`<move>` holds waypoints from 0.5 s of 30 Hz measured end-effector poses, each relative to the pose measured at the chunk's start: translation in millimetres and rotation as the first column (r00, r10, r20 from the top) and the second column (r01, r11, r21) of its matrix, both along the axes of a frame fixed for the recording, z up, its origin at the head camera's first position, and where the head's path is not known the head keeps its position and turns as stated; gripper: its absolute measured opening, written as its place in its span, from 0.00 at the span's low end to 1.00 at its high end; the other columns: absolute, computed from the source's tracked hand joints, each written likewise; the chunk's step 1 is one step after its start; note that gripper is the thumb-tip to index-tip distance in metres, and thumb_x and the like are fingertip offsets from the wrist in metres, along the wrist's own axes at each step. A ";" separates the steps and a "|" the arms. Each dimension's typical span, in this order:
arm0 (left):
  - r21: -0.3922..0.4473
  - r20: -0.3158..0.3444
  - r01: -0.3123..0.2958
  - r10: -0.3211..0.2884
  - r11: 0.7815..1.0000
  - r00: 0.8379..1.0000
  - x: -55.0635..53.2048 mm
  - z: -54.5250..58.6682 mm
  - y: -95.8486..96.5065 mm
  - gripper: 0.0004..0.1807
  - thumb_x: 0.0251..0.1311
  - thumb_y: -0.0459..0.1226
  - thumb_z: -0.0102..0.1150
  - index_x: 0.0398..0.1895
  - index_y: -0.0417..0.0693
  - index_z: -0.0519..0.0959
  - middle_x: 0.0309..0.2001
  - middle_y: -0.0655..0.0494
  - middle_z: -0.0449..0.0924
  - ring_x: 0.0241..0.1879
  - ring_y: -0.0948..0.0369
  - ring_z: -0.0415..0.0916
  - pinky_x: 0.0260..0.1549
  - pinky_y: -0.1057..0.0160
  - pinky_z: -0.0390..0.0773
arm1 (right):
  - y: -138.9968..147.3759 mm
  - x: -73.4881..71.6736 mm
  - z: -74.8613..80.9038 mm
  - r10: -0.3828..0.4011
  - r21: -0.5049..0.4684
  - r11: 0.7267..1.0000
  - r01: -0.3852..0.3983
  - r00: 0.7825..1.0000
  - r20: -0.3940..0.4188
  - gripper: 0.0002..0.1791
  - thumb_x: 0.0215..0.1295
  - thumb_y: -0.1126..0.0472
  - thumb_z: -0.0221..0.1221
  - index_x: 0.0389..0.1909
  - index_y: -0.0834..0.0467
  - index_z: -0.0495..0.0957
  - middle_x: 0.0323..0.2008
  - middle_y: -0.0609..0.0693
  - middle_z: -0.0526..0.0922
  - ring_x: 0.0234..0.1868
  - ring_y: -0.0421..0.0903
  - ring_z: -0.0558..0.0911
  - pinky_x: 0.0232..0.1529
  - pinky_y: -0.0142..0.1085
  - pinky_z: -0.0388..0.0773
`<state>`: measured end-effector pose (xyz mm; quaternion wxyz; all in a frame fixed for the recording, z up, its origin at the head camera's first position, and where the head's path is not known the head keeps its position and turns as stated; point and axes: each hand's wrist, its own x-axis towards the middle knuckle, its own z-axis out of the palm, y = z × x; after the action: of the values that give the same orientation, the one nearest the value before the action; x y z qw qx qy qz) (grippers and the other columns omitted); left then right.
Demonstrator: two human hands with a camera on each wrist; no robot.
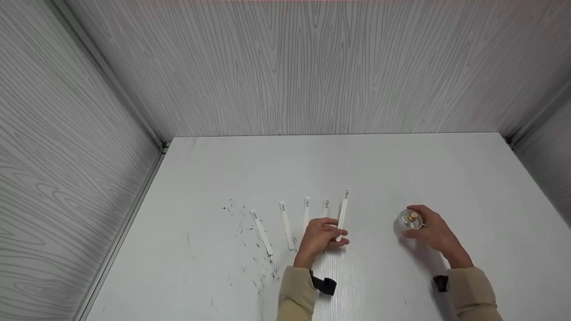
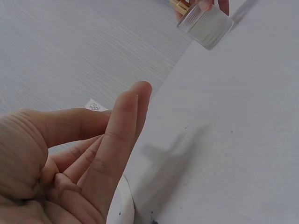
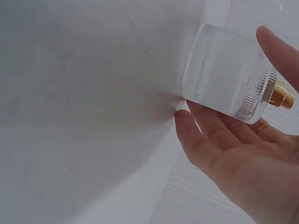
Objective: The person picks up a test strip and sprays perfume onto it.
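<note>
In the head view my left hand [image 1: 319, 238] pinches the lower end of a white paper test strip [image 1: 343, 214], which leans up and away with small dark print at its top. Most of that strip hides behind the thumb and fingers in the left wrist view; a printed end [image 2: 93, 105] peeks out. My right hand [image 3: 243, 154] holds a clear glass perfume bottle [image 3: 224, 70] with ribbed sides and a gold spray nozzle [image 3: 282, 95]. Its fingers lie along one side, the thumb opposite. Whether the bottle's base touches the table I cannot tell.
More white strips lie fanned on the white table [image 1: 214, 169], among them a leftmost strip [image 1: 262, 232] and a neighbouring strip [image 1: 287, 226]. Dark specks [image 1: 270, 267] dot the surface near them. Grey wood-grain panels [image 1: 312, 67] stand behind and at both sides.
</note>
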<state>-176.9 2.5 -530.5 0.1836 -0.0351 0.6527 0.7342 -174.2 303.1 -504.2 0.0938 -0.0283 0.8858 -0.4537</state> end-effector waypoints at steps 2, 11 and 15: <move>0.001 -0.003 0.000 0.000 1.000 1.000 0.1 -0.6 0.2 0.17 0.63 0.22 0.58 0.56 0.25 0.76 0.37 0.42 0.87 0.31 0.53 0.88 0.35 0.63 0.87 | 0.1 0.0 -0.8 -0.005 0.008 1.000 0.005 1.000 -0.001 0.39 0.59 0.68 0.70 0.67 0.75 0.62 0.62 0.74 0.70 0.61 0.68 0.71 0.57 0.57 0.71; 0.011 -0.002 -0.002 0.002 1.000 1.000 2.2 3.2 2.9 0.20 0.62 0.21 0.59 0.58 0.24 0.74 0.37 0.39 0.86 0.32 0.50 0.88 0.36 0.60 0.87 | -2.8 0.6 -0.2 -0.040 0.032 0.999 0.041 0.998 -0.041 0.33 0.64 0.64 0.68 0.65 0.72 0.67 0.59 0.71 0.75 0.59 0.66 0.75 0.55 0.53 0.75; 0.022 0.006 -0.001 0.001 1.000 1.000 1.4 3.6 3.8 0.19 0.62 0.21 0.58 0.57 0.25 0.75 0.37 0.39 0.86 0.32 0.50 0.88 0.36 0.60 0.87 | -3.2 0.1 3.5 -0.064 -0.008 0.998 0.063 0.998 -0.031 0.32 0.67 0.62 0.66 0.66 0.70 0.66 0.61 0.70 0.73 0.62 0.66 0.73 0.51 0.43 0.76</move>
<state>-175.5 6.4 -526.9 0.1855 -0.0356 0.6440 0.7414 -174.0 300.0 -500.8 0.0655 -0.0075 0.8859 -0.4592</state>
